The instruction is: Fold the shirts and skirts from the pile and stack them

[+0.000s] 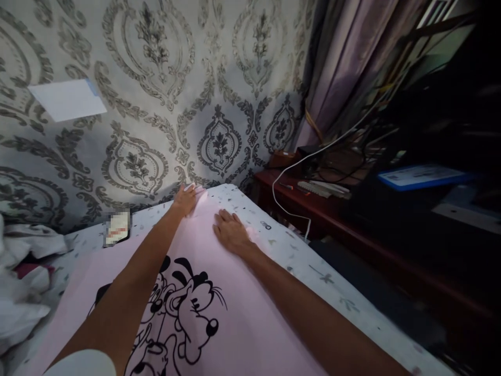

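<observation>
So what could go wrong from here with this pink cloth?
The pink cloth is gathered near the left hand, so creases might set there if it is pressed down. A pixelated item lies close to the cloth's left side; a sideways pull could nudge it. The white cable runs down near the bed's right edge, and a wide right-hand sweep might catch it.

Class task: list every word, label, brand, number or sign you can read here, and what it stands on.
No text is readable.
Flat blue-edged rectangular item: marks too blurred.
Pale pixelated rectangular item: reddish marks, unreadable.
White rectangular sheet of paper: no writing visible.
Pink fabric with black cartoon drawing: no letters visible.
</observation>
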Available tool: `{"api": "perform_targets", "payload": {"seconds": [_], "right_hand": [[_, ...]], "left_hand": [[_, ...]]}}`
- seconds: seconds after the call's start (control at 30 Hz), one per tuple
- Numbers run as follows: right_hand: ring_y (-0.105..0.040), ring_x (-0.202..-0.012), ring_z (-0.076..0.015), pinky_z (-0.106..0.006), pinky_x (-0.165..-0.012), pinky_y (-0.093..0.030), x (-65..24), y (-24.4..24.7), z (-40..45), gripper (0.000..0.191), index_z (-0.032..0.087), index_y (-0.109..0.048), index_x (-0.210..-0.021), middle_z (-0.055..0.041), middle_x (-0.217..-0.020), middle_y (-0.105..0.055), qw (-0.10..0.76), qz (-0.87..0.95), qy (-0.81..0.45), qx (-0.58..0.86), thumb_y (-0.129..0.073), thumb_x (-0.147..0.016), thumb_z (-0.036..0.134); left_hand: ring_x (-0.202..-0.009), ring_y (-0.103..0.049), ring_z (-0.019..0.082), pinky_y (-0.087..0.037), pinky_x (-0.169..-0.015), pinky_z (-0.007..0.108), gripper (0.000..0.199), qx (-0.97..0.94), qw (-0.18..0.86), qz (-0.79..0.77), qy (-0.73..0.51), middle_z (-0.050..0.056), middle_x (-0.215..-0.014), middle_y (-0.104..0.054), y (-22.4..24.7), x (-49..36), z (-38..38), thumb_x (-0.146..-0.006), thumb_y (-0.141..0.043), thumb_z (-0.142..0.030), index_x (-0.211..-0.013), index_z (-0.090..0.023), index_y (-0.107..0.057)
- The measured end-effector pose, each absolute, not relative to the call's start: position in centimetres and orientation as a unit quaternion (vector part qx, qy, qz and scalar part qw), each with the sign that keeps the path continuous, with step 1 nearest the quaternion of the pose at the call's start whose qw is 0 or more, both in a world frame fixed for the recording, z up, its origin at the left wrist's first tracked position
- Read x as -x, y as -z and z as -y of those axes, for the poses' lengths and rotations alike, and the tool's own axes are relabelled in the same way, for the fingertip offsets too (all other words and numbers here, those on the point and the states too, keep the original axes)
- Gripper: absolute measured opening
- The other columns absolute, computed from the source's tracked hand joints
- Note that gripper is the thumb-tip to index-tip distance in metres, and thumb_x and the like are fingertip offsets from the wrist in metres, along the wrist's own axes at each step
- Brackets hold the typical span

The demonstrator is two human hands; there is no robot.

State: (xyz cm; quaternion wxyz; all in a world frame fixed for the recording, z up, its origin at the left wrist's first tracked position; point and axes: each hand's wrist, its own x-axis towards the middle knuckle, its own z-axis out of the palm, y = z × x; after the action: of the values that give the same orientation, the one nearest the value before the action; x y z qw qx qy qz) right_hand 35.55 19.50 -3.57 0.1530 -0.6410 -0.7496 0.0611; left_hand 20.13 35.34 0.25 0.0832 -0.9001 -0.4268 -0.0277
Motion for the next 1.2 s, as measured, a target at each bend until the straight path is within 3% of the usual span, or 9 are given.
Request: {"api": "perform_targets", "payload": {"seconds": [0.1,0.2,0.4,0.57,0.7,0.87,1.03,1.13,1.2], "right_hand": [[-0.028,-0.148,-0.0256,-0.045,-0.12,-0.019,-35.6,3.5,-19.5,0.048,0.009,-0.047,-0.143,-0.0177,-0.157,-0.038,0.154,0.747,-0.068,0.643,-0.032,-0.101,0.029],[-0.027,-0.149,-0.0262,-0.046,-0.121,-0.017,-35.6,3.4,-19.5,0.049,0.007,-0.046,-0.143,-0.0179,-0.158,-0.036,0.155,0.745,-0.079,0.644,-0.032,-0.101,0.028],[-0.028,-0.148,-0.0259,-0.047,-0.121,-0.017,-35.6,3.7,-19.7,0.047,0.01,-0.048,-0.141,-0.0166,-0.158,-0.036,0.164,0.743,-0.082,0.644,-0.032,-0.101,0.028],[-0.032,-0.146,-0.025,-0.044,-0.12,-0.018,-35.6,3.8,-19.7,0.045,0.011,-0.049,-0.138,-0.0164,-0.156,-0.04,0.174,0.74,-0.071,0.646,-0.034,-0.1,0.029],[-0.04,-0.139,-0.0266,-0.045,-0.118,-0.023,-35.6,3.4,-19.5,0.043,0.01,-0.054,-0.134,-0.0181,-0.149,-0.048,0.188,0.74,-0.073,0.642,-0.038,-0.099,0.029],[-0.05,-0.13,-0.0295,-0.042,-0.111,-0.034,-35.6,2.3,-18.7,0.042,0.016,-0.06,-0.13,-0.0142,-0.136,-0.06,0.233,0.724,-0.097,0.642,-0.049,-0.094,0.034],[-0.052,-0.129,-0.0315,-0.041,-0.102,-0.045,-35.6,1.5,-16.6,0.078,0.018,-0.021,-0.158,-0.0159,-0.155,-0.038,0.287,0.694,-0.133,0.647,-0.052,-0.088,0.029],[-0.051,-0.131,-0.0294,-0.04,-0.101,-0.047,-35.8,1.3,-15.0,0.082,0.027,-0.022,-0.158,-0.0106,-0.163,-0.025,0.282,0.75,-0.146,0.581,-0.057,-0.084,0.028],[-0.061,-0.116,-0.0245,-0.038,-0.098,-0.05,-36.0,1.2,-14.1,0.08,0.031,-0.028,-0.156,-0.0086,-0.163,-0.026,0.275,0.775,-0.166,0.544,-0.06,-0.082,0.026]], "left_hand": [[-0.135,-0.043,0.034,-0.019,-0.116,0.059,0.037,0.888,0.096,0.448,0.036,0.017,-0.133,-0.06,-1.2,-19.6,-36.1,-0.077,-0.066,-0.014,-0.114,-0.019,-0.069],[-0.134,-0.043,0.034,-0.027,-0.112,0.057,0.037,0.87,0.117,0.475,0.071,0.019,-0.138,-0.054,-3.8,-18.7,-36.1,-0.086,-0.052,-0.012,-0.122,-0.014,-0.064],[-0.11,-0.058,0.024,-0.042,-0.101,0.039,0.029,0.869,0.092,0.443,0.202,0.01,-0.117,-0.064,-10.7,-16.5,-32.3,-0.092,-0.046,-0.02,-0.108,-0.013,-0.069],[-0.094,-0.061,0.019,-0.046,-0.094,0.036,0.028,0.879,0.053,0.409,0.239,0.005,-0.109,-0.065,-13.3,-16.3,-25.3,-0.089,-0.048,-0.017,-0.104,-0.014,-0.071],[-0.095,-0.061,0.018,-0.048,-0.092,0.037,0.027,0.891,0.006,0.382,0.245,0.004,-0.109,-0.064,-11.9,-16.9,-19.7,-0.09,-0.047,-0.014,-0.103,-0.017,-0.071],[-0.099,-0.063,0.019,-0.052,-0.094,0.038,0.031,0.894,-0.089,0.361,0.249,0.007,-0.114,-0.063,-6.5,-17.8,-14.9,-0.091,-0.044,-0.011,-0.108,-0.019,-0.068],[-0.111,-0.061,0.026,-0.052,-0.101,0.043,0.033,0.881,-0.159,0.363,0.261,0.013,-0.122,-0.059,-2.7,-17.5,-13.2,-0.088,-0.041,-0.011,-0.11,-0.019,-0.064],[-0.117,-0.06,0.028,-0.053,-0.101,0.045,0.038,0.869,-0.204,0.361,0.269,0.016,-0.127,-0.057,-2.2,-16.2,-13.2,-0.084,-0.044,-0.009,-0.117,-0.019,-0.06],[-0.116,-0.061,0.027,-0.056,-0.096,0.043,0.042,0.865,-0.223,0.359,0.271,0.016,-0.13,-0.056,-2.1,-15.3,-13.4,-0.084,-0.045,-0.009,-0.122,-0.021,-0.058]]}}
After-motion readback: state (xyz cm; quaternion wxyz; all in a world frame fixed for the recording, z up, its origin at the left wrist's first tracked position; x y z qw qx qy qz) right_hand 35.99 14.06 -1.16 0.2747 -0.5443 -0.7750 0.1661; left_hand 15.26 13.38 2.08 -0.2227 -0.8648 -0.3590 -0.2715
